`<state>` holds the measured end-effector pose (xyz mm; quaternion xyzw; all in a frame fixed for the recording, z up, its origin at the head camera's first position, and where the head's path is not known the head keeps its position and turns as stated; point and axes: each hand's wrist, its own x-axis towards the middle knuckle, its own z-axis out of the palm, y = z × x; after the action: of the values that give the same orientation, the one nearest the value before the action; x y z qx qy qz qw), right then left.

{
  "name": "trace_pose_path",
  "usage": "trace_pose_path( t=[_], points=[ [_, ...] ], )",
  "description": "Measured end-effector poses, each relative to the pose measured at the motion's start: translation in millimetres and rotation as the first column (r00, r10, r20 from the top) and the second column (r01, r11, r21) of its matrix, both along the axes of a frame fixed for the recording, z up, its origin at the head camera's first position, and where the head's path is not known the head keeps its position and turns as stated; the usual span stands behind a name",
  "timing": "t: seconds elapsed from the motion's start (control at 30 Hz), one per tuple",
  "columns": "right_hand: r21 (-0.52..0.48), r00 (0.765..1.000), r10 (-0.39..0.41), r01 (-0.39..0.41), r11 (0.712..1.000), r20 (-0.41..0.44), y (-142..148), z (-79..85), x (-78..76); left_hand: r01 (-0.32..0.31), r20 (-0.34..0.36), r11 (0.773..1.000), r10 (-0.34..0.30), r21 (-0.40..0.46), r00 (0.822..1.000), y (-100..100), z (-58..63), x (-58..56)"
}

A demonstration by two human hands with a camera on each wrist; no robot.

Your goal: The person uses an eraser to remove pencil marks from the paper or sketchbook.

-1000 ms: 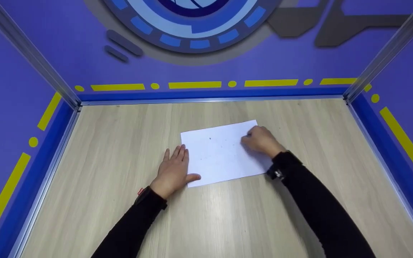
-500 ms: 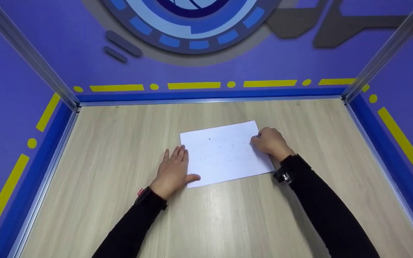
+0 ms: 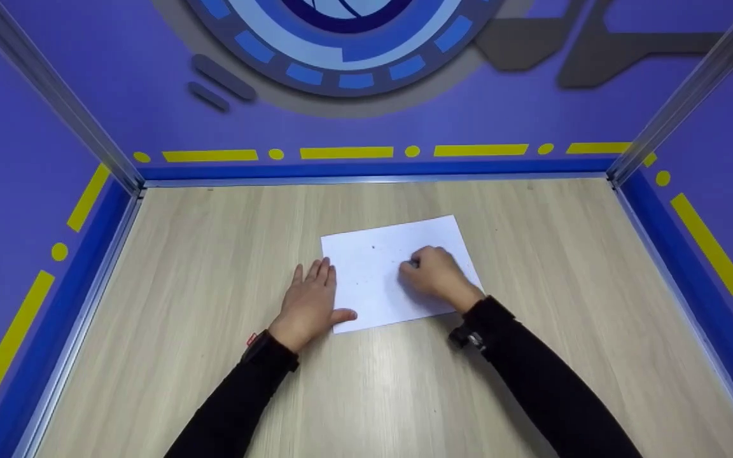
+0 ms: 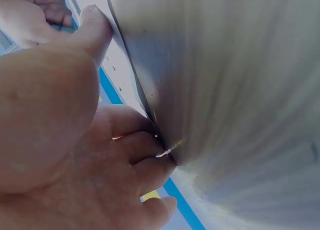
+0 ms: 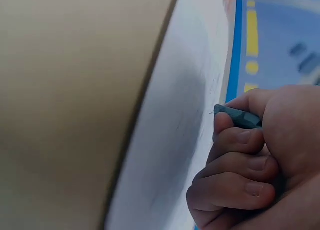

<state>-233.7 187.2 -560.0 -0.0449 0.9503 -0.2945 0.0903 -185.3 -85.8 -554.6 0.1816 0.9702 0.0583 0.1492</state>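
Note:
A white sheet of paper [image 3: 366, 289] lies on the wooden table, slightly turned, with a few small dark specks on it. My left hand [image 3: 306, 302] rests flat at its left edge, fingers straight and the thumb on the near left corner. Over the right half of the sheet, my right hand [image 3: 438, 275] grips a small dark grey-green block that looks like an eraser [image 5: 243, 118]. Its tip meets the paper between thumb and index finger, the other fingers curled in. Faint short marks show on the paper [image 5: 170, 125] in the right wrist view. Most of the block is hidden in the hand.
Light wood tabletop [image 3: 366, 394] surrounds the sheet. Blue-purple panels with yellow dashes stand at the back [image 3: 341, 127] and both sides, joined by metal corner posts [image 3: 678, 95].
My right hand moved right to the sheet's right edge, then came back left and nearer over the paper, still gripping the eraser. The left hand and sheet stayed in place.

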Motion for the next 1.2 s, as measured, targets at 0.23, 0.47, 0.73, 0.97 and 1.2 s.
trace_pose_path(
  t=[0.23,0.47,0.73,0.97,1.2],
  points=[
    [0.103,0.996,0.073,-0.077,0.992,0.044,-70.8,4.5,4.9,-0.007,-0.034,0.999,0.008,0.031,0.999,1.3,-2.5,0.8],
    [0.166,0.995,0.097,-0.097,0.981,0.01,-87.3,0.8,0.6,-0.003,-0.045,1.0,0.004,0.023,0.999,1.0,-1.9,1.7],
    [0.106,1.0,0.021,-0.022,0.994,0.015,-32.2,-2.0,0.3,0.01,-0.044,1.0,-0.01,-0.012,0.999,-0.2,-1.3,1.2],
    [0.068,0.999,-0.04,0.04,0.997,-0.003,38.5,-2.6,-1.4,-0.005,0.004,0.999,0.005,-0.038,1.0,0.8,0.0,-0.5],
    [0.103,0.991,-0.123,0.116,0.988,0.062,93.7,1.8,0.3,-0.003,0.001,0.999,0.003,-0.04,1.0,1.0,0.3,1.1]
  ],
)
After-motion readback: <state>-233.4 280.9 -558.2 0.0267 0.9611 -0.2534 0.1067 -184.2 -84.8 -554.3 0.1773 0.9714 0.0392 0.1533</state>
